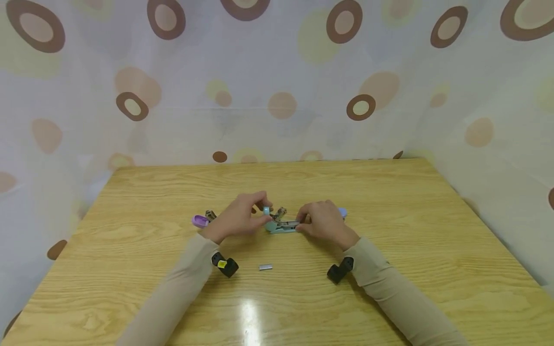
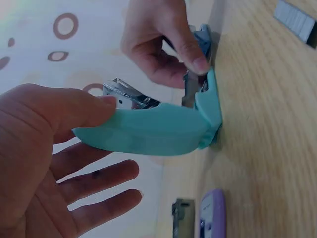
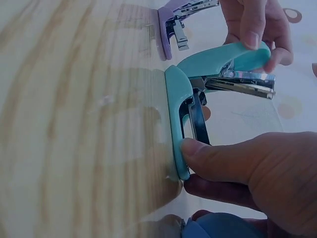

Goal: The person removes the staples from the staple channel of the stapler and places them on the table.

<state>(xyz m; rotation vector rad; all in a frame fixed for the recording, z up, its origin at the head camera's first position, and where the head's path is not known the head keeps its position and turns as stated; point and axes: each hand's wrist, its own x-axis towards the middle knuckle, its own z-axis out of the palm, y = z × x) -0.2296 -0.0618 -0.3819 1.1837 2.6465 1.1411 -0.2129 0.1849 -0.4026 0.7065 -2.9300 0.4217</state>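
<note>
A teal stapler (image 1: pixel 283 229) lies on the table, opened wide, its top cover raised and its metal magazine (image 2: pixel 130 95) sticking up. My left hand (image 1: pixel 242 214) pinches the end of the raised cover between thumb and finger, the other fingers spread apart, as the left wrist view shows. With thumb and fingers my right hand (image 1: pixel 323 221) grips the far end of the stapler's base (image 3: pixel 177 119). A strip of staples (image 1: pixel 266 267) rests on the table, nearer than both hands.
Left of the teal stapler is an opened purple stapler (image 1: pixel 200 221), partly behind my left hand. A blue stapler (image 1: pixel 343 212) sits on the other side, mostly hidden by my right hand. Patterned cloth (image 1: pixel 281 134) hangs behind the wooden table (image 1: pixel 389 298).
</note>
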